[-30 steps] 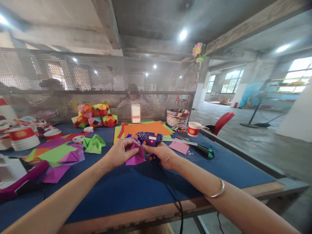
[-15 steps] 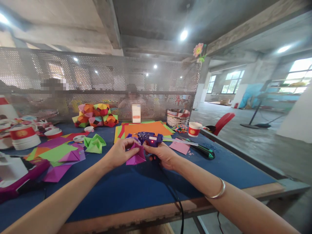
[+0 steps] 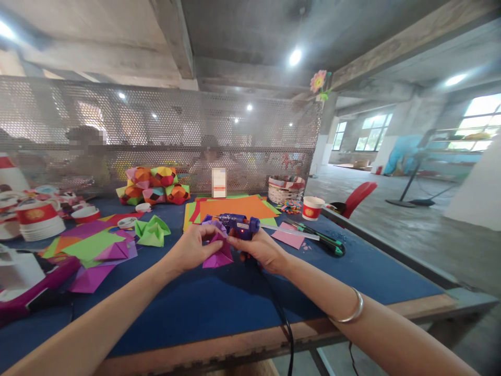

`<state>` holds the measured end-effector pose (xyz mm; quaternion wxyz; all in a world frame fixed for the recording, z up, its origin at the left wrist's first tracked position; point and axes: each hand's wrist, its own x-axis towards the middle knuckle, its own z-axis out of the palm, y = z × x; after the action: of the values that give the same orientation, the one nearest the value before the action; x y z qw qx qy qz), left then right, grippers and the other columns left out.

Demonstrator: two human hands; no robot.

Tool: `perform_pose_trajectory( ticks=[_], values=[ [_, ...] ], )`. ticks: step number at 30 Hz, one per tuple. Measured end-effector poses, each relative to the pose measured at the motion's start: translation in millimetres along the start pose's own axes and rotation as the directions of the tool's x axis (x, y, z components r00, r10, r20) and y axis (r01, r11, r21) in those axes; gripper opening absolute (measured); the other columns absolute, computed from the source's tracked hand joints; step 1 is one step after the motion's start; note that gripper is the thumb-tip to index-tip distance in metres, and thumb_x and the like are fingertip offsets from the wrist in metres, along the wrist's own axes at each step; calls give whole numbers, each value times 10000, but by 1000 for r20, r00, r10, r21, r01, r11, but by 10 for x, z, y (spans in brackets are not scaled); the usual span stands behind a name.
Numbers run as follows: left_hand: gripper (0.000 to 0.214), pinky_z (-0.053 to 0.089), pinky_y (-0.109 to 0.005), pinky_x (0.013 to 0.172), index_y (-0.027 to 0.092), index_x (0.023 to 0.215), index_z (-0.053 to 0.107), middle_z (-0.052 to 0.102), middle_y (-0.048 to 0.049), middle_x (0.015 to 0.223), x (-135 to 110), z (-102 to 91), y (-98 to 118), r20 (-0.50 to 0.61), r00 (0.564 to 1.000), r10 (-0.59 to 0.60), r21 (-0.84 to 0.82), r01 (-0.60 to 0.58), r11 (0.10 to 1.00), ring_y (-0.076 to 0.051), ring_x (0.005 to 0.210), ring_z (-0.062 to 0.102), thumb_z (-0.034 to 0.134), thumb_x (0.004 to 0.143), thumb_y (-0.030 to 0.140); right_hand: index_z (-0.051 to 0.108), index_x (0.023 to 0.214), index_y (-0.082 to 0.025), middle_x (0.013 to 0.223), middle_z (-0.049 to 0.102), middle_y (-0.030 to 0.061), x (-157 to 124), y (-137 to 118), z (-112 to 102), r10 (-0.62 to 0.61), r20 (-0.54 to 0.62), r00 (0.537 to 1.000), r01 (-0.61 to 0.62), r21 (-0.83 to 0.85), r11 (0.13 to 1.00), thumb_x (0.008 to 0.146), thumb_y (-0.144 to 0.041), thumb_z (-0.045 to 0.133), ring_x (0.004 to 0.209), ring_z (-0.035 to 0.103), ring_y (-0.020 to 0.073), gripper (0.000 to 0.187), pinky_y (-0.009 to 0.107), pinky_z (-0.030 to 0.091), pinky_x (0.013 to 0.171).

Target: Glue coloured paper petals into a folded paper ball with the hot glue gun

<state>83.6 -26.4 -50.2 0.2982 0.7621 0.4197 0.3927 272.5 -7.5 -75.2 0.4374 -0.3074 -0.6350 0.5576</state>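
Note:
My left hand [image 3: 191,249] pinches a folded magenta paper piece [image 3: 217,251] just above the blue table [image 3: 219,297]. My right hand [image 3: 261,249] grips a blue glue gun [image 3: 237,223] with a small red light on its side. The gun's nozzle points left at the top of the paper piece. Its black cord [image 3: 282,324] runs from under my right hand over the table's front edge. A metal bangle [image 3: 350,311] is on my right wrist.
Loose coloured paper sheets [image 3: 88,245], a folded green piece [image 3: 151,232] and a stack of orange sheets [image 3: 230,207] lie nearby. Finished multicoloured paper balls [image 3: 154,185] sit by the mesh screen [image 3: 156,136]. Red paper cups [image 3: 312,207], scissors [image 3: 324,241], and a red chair [image 3: 358,194] are right. People sit behind the screen.
The glue gun and my right hand have shifted slightly left and up toward the paper piece. My left hand keeps its pinch on the paper.

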Motion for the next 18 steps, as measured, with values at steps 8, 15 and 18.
perform_pose_trajectory(
  ticks=[8, 15, 18],
  values=[
    [118, 505, -282, 659, 177, 732, 722, 712, -9, 671, -1, 0, 10, -14, 998, -55, 19, 56, 998, -167, 656, 641, 635, 727, 256, 615, 799, -204, 705, 561, -26, 19, 69, 1, -106, -28, 994, 102, -121, 987, 678, -628, 835, 540, 489, 102, 493, 238, 434, 436],
    [122, 403, -247, 547, 180, 609, 655, 580, 35, 543, 6, 19, -2, -22, 996, -89, -3, 89, 996, -127, 542, 525, 652, 677, 282, 642, 791, -238, 668, 619, -19, 4, 46, 21, -104, -113, 988, 53, -380, 923, 822, -424, 742, 435, 508, 114, 214, 285, 434, 475],
    [110, 374, -234, 510, 181, 596, 650, 555, 45, 532, 10, 25, -12, -20, 993, -116, -24, 115, 993, -113, 515, 492, 665, 660, 268, 652, 807, -240, 684, 637, -6, -4, 57, 35, -130, -131, 983, 63, -424, 903, 823, -394, 732, 495, 547, 140, 174, 295, 456, 523]
  ],
)
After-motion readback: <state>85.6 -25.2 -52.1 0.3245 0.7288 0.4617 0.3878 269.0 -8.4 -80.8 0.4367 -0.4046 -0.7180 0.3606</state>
